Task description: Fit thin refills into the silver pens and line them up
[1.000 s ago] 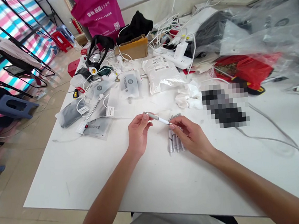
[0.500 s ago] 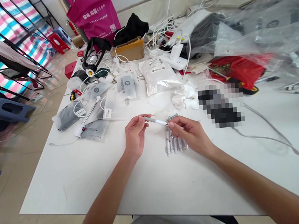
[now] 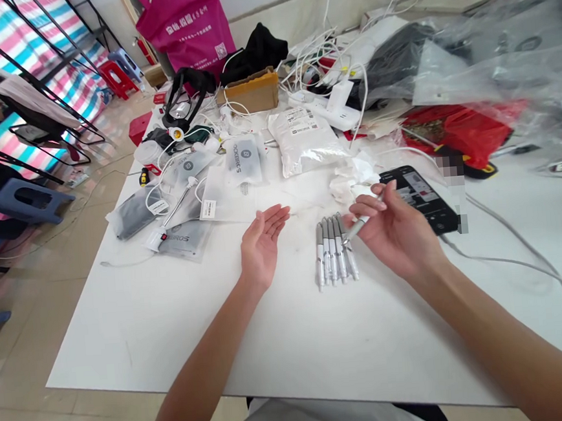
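Note:
Between the fingers of my right hand (image 3: 397,230) is a pen (image 3: 359,226) with a silver-grey grip, held slanting with its tip down to the left. Just left of that hand, several white and grey pens (image 3: 331,252) lie side by side in a row on the table, tips away from me. The held pen's tip is close to the rightmost one; whether they touch I cannot tell. My left hand (image 3: 260,248) hovers over the table left of the row, palm turned inward, fingers stretched out and nothing in them.
A phone (image 3: 419,199) lies right behind my right hand, with a grey cable (image 3: 503,258) beside it. Crumpled white tissue (image 3: 354,177) and a white plastic parcel (image 3: 305,142) sit beyond the pens. Frosted pouches (image 3: 183,241) lie left on the white table (image 3: 291,339).
My left hand has let go of the pen and opened. My right hand has moved right with the pen and turned it, uncovering the row of pens. The view has shifted slightly.

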Tool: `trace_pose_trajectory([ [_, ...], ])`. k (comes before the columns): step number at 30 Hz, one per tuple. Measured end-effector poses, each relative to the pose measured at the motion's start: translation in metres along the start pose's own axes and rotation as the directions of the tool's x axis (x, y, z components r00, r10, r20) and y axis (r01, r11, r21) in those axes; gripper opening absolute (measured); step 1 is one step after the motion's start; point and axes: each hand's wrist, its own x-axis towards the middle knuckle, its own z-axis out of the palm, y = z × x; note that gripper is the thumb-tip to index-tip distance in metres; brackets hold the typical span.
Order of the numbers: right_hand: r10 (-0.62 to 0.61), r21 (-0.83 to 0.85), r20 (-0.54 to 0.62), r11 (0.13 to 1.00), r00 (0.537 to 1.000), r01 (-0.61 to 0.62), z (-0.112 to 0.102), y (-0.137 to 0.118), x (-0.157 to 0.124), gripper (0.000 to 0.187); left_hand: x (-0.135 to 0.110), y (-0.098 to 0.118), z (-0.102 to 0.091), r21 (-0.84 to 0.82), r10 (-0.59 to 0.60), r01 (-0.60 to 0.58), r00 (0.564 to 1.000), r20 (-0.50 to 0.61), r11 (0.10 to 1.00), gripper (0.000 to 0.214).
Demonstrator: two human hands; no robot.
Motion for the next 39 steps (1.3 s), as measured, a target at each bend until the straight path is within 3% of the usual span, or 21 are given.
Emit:
trace_pose_trajectory([
  [5, 0.021, 0.107, -0.02, 0.994, 1.0, -0.019, -0.018, -0.005, 0.003, 0.055, 0.005, 0.0, -0.006, -0.051, -0.024, 0.021, 0.998, -0.06, 0.998, 0.039],
  [10, 0.069, 0.21, -0.073, 0.976, 0.995, -0.053, -0.037, -0.004, 0.004, 0.055, 0.004, -0.001, -0.005, -0.075, -0.03, 0.027, 0.999, -0.037, 0.997, 0.039],
  [18, 0.033, 0.17, -0.079, 0.985, 0.996, -0.02, -0.038, -0.011, 0.001, 0.054, 0.005, -0.001, -0.006, -0.068, -0.021, 0.019, 0.999, -0.032, 0.997, 0.036],
  [23, 0.055, 0.282, -0.014, 0.958, 0.998, -0.048, -0.044, -0.004, 0.003, 0.053, 0.008, -0.002, -0.009, -0.115, -0.025, 0.021, 0.999, -0.038, 0.993, 0.032],
  [26, -0.001, 0.288, 0.015, 0.958, 1.0, -0.003, -0.041, -0.002, 0.008, 0.051, 0.009, -0.004, -0.01, -0.138, -0.035, 0.03, 0.999, -0.036, 0.99, 0.031],
  [30, -0.117, 0.168, 0.019, 0.979, 0.993, 0.112, -0.029, -0.008, 0.013, 0.042, 0.009, -0.006, -0.011, -0.078, -0.018, 0.015, 0.999, -0.034, 0.997, 0.031],
  [34, -0.295, -0.098, -0.02, 0.951, 0.955, 0.292, -0.024, -0.019, 0.007, 0.037, 0.004, -0.009, -0.006, 0.153, 0.071, -0.076, 0.997, 0.04, 0.985, 0.03],
  [36, -0.43, -0.334, 0.01, 0.849, 0.903, 0.409, -0.029, -0.021, -0.005, 0.031, -0.001, -0.012, -0.002, 0.344, 0.112, -0.149, 0.986, 0.126, 0.927, 0.029],
  [39, -0.475, -0.71, 0.158, 0.555, 0.866, 0.434, -0.04, -0.013, -0.029, 0.02, -0.01, -0.018, 0.003, 0.6, 0.153, -0.323, 0.936, 0.317, 0.732, 0.025],
])
